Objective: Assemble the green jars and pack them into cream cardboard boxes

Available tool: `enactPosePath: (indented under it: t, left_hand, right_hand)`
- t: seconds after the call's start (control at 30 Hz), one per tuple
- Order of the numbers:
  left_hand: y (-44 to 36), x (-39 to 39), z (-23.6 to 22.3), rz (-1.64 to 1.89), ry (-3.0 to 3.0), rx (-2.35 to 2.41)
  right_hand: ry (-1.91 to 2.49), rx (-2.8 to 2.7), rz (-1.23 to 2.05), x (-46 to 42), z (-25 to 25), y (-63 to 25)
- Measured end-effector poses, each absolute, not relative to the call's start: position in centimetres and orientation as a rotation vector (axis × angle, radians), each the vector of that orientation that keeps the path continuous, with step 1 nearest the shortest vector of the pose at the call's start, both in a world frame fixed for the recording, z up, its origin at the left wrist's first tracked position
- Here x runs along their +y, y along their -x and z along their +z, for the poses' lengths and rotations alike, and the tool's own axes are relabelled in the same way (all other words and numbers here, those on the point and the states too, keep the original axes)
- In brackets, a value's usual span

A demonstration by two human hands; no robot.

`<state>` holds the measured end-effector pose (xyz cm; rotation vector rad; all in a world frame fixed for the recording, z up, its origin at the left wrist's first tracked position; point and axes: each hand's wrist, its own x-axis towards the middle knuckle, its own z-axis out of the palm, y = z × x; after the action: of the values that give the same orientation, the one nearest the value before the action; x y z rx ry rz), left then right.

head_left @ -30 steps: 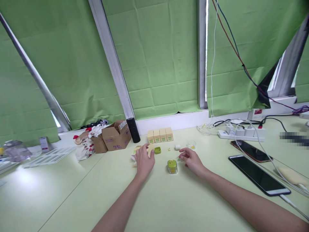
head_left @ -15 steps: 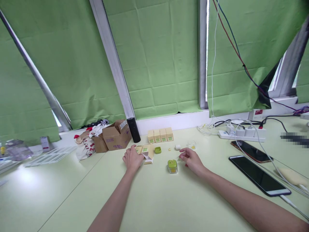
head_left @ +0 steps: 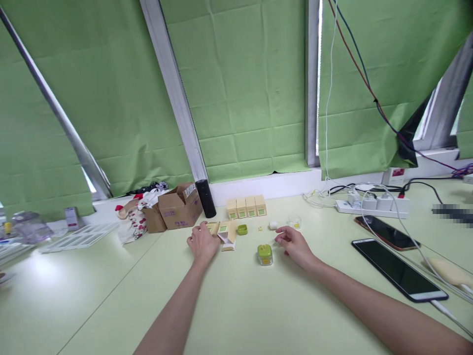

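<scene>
My left hand (head_left: 204, 242) lies on the table with fingers apart and bent, against a small cream box (head_left: 213, 228) with a green label. Part of that box is hidden behind the fingers. Beside it lies an opened cream box (head_left: 227, 233), its white flaps folded out toward me. My right hand (head_left: 295, 245) rests loosely with its fingers apart and nothing visible in them. Just left of it stands a clear container with a green lid (head_left: 265, 254). A small white cylinder (head_left: 273, 225) lies beyond its fingertips. Farther left are a green square tray (head_left: 242, 230) and a tiny yellow piece (head_left: 260, 228).
Several cream boxes (head_left: 246, 207) stand in a row at the back. Behind the right hand is a clear plastic piece (head_left: 294, 222). A black cylinder (head_left: 205, 198) and a cardboard box (head_left: 180, 209) stand back left. Phones (head_left: 399, 268), cables and a power strip (head_left: 369, 208) lie right.
The view has shifted very slightly. Both hands and the things on the table hold their places.
</scene>
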<state>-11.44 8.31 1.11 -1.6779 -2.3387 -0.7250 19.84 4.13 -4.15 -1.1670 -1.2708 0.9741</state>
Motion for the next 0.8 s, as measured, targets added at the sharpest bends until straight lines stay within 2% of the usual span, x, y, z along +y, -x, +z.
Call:
enactPosePath:
  t: [0.23,0.4,0.53,0.8]
  left_hand:
    - [10.6,6.9,2.5,-0.878,1.578,-1.997]
    - [7.9,5.2,3.3,-1.015,1.658,-1.784]
    - [5.7,3.9,2.6,-1.175,1.750,-1.351]
    - [2.0,1.3,0.7,-1.257,1.879,-0.837]
  right_hand:
    - [1.166,-1.285,0.923,3.9,-3.9,-19.7]
    - [1.130,-1.390,0.647,2.5,-2.7,-19.6]
    - [1.050,-1.504,0.472,0.8,-1.6,-19.0]
    - [0.962,-1.611,0.525,-0.8,-1.2,-17.2]
